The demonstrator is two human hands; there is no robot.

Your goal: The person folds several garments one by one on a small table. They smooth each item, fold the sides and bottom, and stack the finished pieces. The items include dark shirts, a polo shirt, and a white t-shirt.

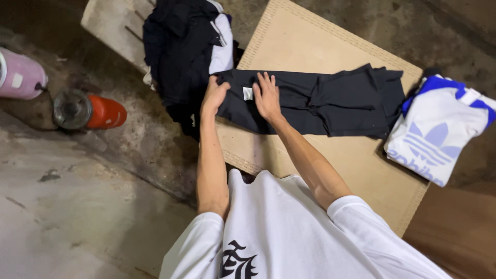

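Black fabric, a folded garment (pixel 310 103), lies across the tan cardboard sheet (pixel 330 46) spread on the concrete floor (pixel 77 206), running from the sheet's left edge almost to its right edge. A small white label (pixel 248 93) shows on the cloth near that left edge. The left hand (pixel 214 96) curls over the garment's left end right at the cardboard's edge, fingers bent around the cloth in a light grasp. The right hand (pixel 267 97) lies flat and open on the garment just beside the label, fingers spread, pressing down and gripping nothing.

Beyond the sheet's left edge, a heap of dark clothes (pixel 178 51) with a white piece among them rests partly on a pale board (pixel 108 23), close to the left hand. At the sheet's right edge lies a folded white and blue top (pixel 439 129), hanging partly off the cardboard.

Well apart on the floor to the left, an orange bottle (pixel 103 111) with a clear lid lies on its side; what it holds cannot be told. Beside it, at the frame's edge, is a pink container (pixel 20 76), its contents hidden as well.
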